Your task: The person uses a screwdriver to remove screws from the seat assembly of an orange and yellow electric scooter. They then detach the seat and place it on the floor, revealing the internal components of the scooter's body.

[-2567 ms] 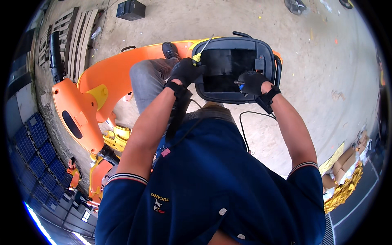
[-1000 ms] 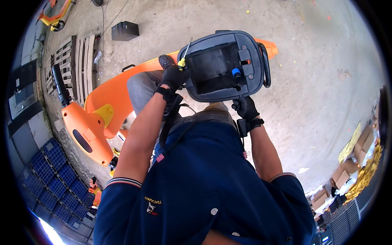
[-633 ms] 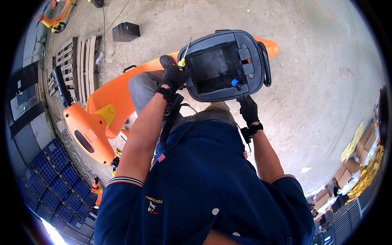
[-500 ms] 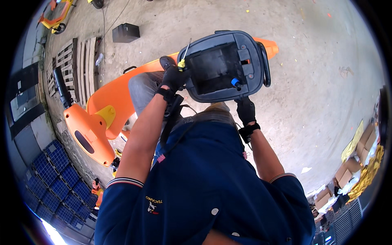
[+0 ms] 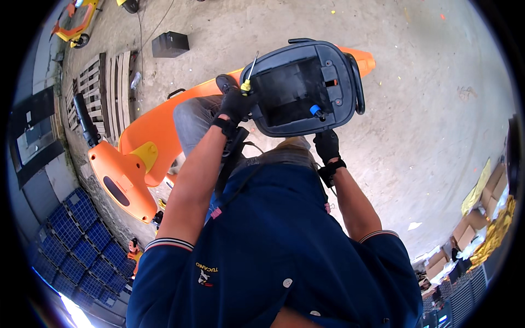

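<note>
A black open-topped compartment [image 5: 268,124] sits on an orange scooter [image 5: 158,117], with a dark hollow inside it. A blue-and-black plug [image 5: 316,112] lies within, near its right front corner. At the compartment's left rim, my gloved left hand [image 5: 237,105] is closed around a screwdriver [image 5: 245,86] with a yellow handle; its metal shaft points up and away. My gloved right hand [image 5: 327,145] is held at the near rim, fingers curled in. The rim hides the fingertips, so what they hold cannot be seen.
The scooter's handlebar [image 5: 85,120] rises to my left. Wooden pallets [image 5: 117,90] and a black box [image 5: 170,44] lie on the floor beyond. Blue crates [image 5: 82,240] are stacked at the lower left; cardboard boxes [image 5: 467,232] stand at the far right. A black rail [image 5: 359,90] curves past the compartment.
The whole scene shifts slightly to the right in view. My right hand has slid a little to the left along the near rim. My left hand keeps its hold on the screwdriver.
</note>
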### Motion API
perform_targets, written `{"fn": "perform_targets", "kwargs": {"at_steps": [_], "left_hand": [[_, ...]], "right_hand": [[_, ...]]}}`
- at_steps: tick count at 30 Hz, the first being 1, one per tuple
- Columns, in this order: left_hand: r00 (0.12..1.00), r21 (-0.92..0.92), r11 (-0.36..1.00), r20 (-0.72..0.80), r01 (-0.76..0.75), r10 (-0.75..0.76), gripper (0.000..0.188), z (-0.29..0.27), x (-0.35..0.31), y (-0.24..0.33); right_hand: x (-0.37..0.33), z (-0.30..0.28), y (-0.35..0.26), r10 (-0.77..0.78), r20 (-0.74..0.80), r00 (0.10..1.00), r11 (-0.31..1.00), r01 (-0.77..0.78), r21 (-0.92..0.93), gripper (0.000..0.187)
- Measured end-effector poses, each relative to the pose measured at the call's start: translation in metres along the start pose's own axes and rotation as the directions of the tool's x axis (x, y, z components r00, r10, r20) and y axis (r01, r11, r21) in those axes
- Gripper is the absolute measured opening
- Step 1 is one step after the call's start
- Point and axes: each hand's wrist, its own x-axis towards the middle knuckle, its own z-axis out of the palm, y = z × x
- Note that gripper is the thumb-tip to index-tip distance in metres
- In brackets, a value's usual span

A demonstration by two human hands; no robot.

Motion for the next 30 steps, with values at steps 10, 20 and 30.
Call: {"fn": "perform_targets", "kwargs": {"at_steps": [10, 20, 30], "left_hand": [[0.998, 0.049, 0.998, -0.051, -0.031, 0.034, 0.032, -0.001, 0.010, -0.005], [0.993, 0.088, 0.996, -0.118, 0.004, 0.007, 0.029, 0.000, 0.008, -0.005], [0.996, -0.062, 0.996, -0.065, 0.059, -0.063, 0.025, 0.001, 0.000, 0.003]], "right_hand": [[0.003, -0.051, -0.041, 0.328, 0.249, 0.911, 0.666, -0.410, 0.623, 0.020], [0.019, -0.071, -0.050, 0.198, 0.275, 0.941, 0.771, -0.322, 0.549, 0.027], [0.019, -0.078, -0.057, 0.134, 0.332, 0.934, 0.725, -0.321, 0.610, 0.022]]}}
